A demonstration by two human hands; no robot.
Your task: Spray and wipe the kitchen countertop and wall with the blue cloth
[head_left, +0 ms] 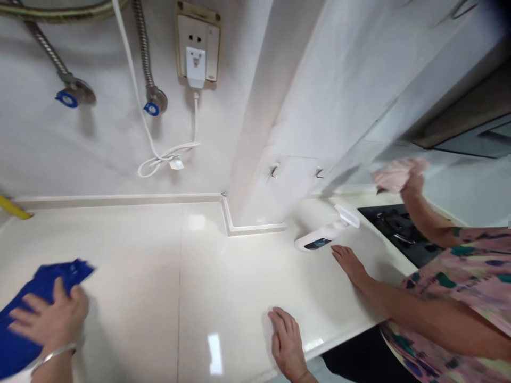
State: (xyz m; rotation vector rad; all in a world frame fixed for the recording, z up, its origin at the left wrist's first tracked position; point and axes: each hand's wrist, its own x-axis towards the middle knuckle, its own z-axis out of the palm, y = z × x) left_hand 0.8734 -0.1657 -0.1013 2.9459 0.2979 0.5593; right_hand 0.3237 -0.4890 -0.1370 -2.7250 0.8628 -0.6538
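My left hand (pixel 56 316) is over a blue cloth (pixel 66 270) at the left side of the white countertop (pixel 136 287). Its fingers are spread, and a bracelet circles the wrist. Part of the cloth is hidden beneath this hand. Near the counter's front edge rests my right hand (pixel 288 346), fingers loosely stretched on the surface, holding nothing. Further back to its right lies a white spray bottle (pixel 313 239) on its side, with a dark label; neither of my hands touches it.
At right, a co-worker in a patterned top wipes or holds a pink cloth (pixel 395 174) near the wall; that person's other hand (pixel 349 263) rests beside the bottle. A black stove (pixel 399 223) sits beyond. A plugged-in white cord (pixel 151 141) hangs behind, near blue-handled valves (pixel 151 109).
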